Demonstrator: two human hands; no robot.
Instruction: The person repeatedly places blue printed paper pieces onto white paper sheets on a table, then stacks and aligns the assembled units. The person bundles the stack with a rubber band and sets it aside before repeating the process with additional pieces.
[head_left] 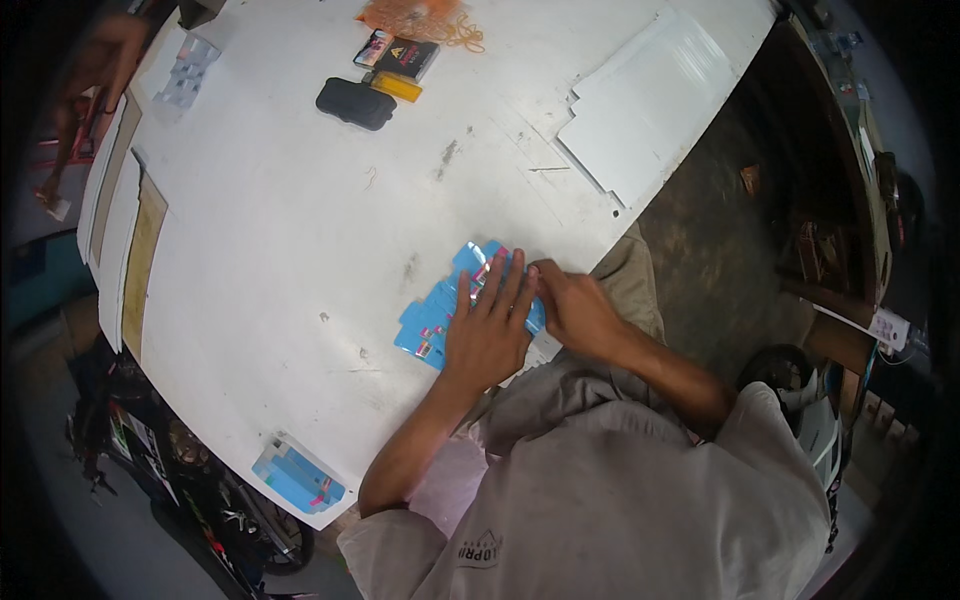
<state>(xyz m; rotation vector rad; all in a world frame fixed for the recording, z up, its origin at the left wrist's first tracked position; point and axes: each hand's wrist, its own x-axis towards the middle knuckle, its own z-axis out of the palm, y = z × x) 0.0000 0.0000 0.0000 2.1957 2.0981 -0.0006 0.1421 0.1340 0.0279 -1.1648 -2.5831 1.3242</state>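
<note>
A flat blue printed carton sheet [436,312] with tabbed edges and small pink marks lies on the white table [270,200], close to its near edge. My left hand [490,325] rests palm down on the sheet, fingers stretched out and pointing away from me. Beside it, at the sheet's right edge, my right hand [575,305] is bent with its fingers curled in toward the blue card. Its fingertips are partly hidden, so what they pinch, if anything, does not show. A piece of white card [543,347] sticks out below the hands.
Blue cartons [298,478] lie at the near left corner. White flat sheets [650,105] lie at the far right edge. A black case [356,104], a yellow lighter [397,87], a dark box [410,57] and an orange bag [410,15] sit farther back. A motorcycle [190,480] stands left.
</note>
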